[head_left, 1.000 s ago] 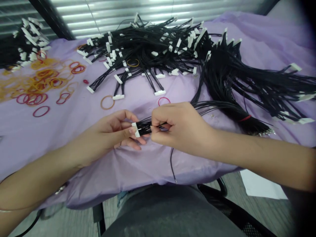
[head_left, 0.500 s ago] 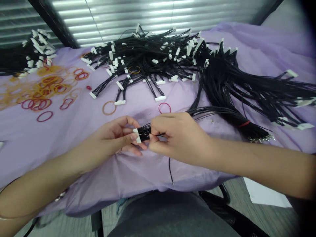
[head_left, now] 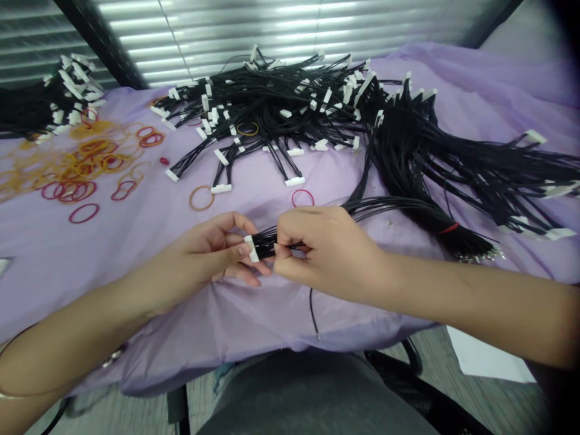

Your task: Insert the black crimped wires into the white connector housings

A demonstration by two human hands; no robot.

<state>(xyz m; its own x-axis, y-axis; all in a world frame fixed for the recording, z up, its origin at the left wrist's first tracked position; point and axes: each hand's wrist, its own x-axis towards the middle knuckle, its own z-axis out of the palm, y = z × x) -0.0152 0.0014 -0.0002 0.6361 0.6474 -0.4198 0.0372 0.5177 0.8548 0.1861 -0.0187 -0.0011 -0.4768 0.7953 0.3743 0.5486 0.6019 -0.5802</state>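
A white plastic connector [head_left: 252, 248] with several black wires [head_left: 266, 244] coming out of its right side is pinched by my left hand [head_left: 220, 251], thumb on the front and fingers behind. Right beside it, my right hand [head_left: 328, 251] is closed, thumb against the curled index finger, at the wires close to the connector. Just which wire it pinches is partly hidden by the fingers. One loose black wire [head_left: 312, 311] with a bare metal tip hangs below my right hand. The other wires run on to the right, behind that hand.
Along the back lies a heap of black wire harnesses [head_left: 272, 96] with white connectors. A wire bundle [head_left: 453, 232] tied with a red band lies right. Orange and red rubber bands [head_left: 93, 157] are scattered left on the purple cloth [head_left: 158, 241]. Window blinds [head_left: 235, 30] stand behind.
Almost nothing differs. Both hands keep their hold at the connector and wires; the view has shifted very slightly.
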